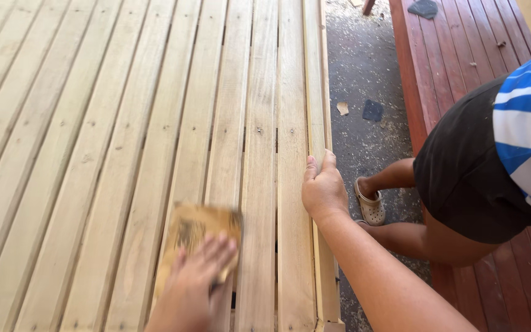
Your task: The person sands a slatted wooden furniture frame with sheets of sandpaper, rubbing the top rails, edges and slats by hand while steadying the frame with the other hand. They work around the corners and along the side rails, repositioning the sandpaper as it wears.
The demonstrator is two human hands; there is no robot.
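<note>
Two hands show, both yours, on a frame of pale wooden slats (93, 154) that fills the view from 9 o'clock to the centre. At 6 o'clock your left hand (195, 283) lies flat on a tan sheet of sandpaper (195, 230), fingers (216, 252) together and pressed down on it; the sheet is blurred and covers two slats. Just right of centre your right hand (324, 187) grips the frame's side rail (316, 92), fingers curled over the edge, thumb on top. Right of that is gritty floor (364, 67) with scraps and a sandalled foot (370, 206), then a red-brown bench (456, 55) at 1 o'clock.
</note>
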